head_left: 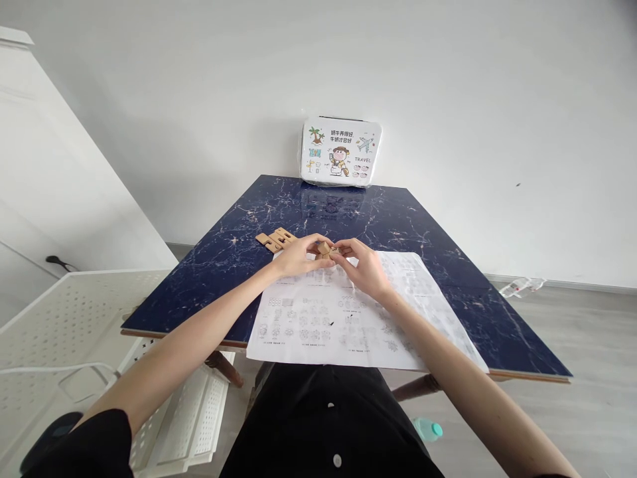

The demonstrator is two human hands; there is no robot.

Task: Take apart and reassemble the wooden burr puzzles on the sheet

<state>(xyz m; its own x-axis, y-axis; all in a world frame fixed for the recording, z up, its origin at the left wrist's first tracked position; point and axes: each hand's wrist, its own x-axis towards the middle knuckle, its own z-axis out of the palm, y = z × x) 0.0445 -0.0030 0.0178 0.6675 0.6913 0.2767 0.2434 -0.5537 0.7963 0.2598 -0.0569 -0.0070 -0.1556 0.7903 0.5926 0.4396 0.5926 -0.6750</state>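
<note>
Small wooden puzzle blocks (326,250) are pinched between my two hands, just above the far part of a printed paper sheet (308,332). My left hand (301,256) grips them from the left with thumb and fingers. From the right, my right hand (364,267) holds the same blocks with its fingertips. Parts of the blocks are hidden behind my fingers. Flat wooden puzzle pieces (275,239) with cut-outs lie beside my left hand on the table.
The blue marbled table (213,285) reaches back to the wall. A white case with cartoon prints (341,151) stands upright at its far edge. White perforated shelves (74,299) stand at the left. A bottle (426,429) lies on the floor below.
</note>
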